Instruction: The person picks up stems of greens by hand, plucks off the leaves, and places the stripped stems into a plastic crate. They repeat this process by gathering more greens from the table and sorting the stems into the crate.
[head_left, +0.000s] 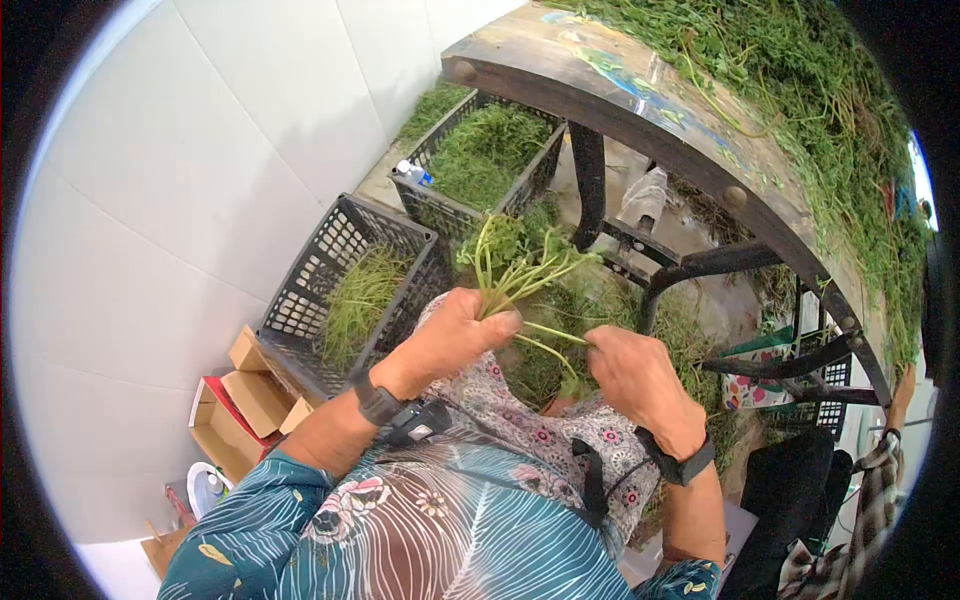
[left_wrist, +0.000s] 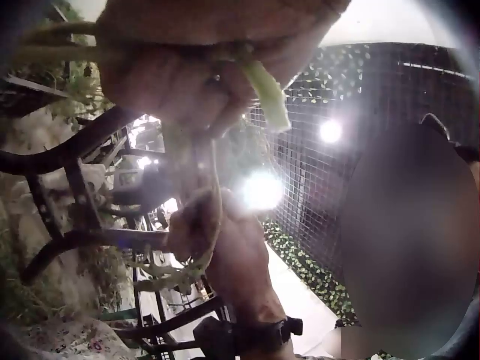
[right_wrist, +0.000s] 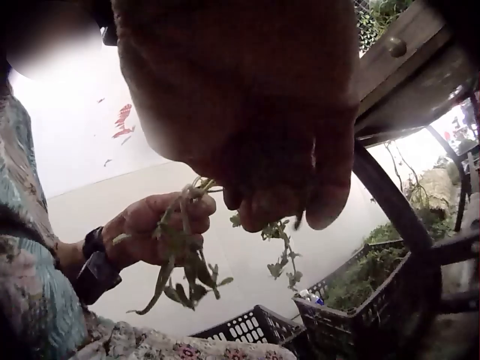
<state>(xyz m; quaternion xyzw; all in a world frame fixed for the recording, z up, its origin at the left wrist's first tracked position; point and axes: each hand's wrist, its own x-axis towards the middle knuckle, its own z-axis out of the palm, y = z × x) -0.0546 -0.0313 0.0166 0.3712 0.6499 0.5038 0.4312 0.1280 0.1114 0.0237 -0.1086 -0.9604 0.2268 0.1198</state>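
Observation:
My left hand grips a small bunch of leafy green stems above my lap, the pale stems fanning up and to the right. From this fist a thin stem runs across to my right hand, whose curled fingers pinch its far end. Another stem with a leaf at its tip droops between the two hands. A cut stem end sticks out below the left fingers in the left wrist view. Leaves hang beneath the left hand in the right wrist view, and the dark right hand fills the top.
A black crate holds a few grassy stems; another crate behind is full of greens. The table at upper right bears a large heap of greens. Cardboard boxes stand at left. Another person's arm reaches toward the table.

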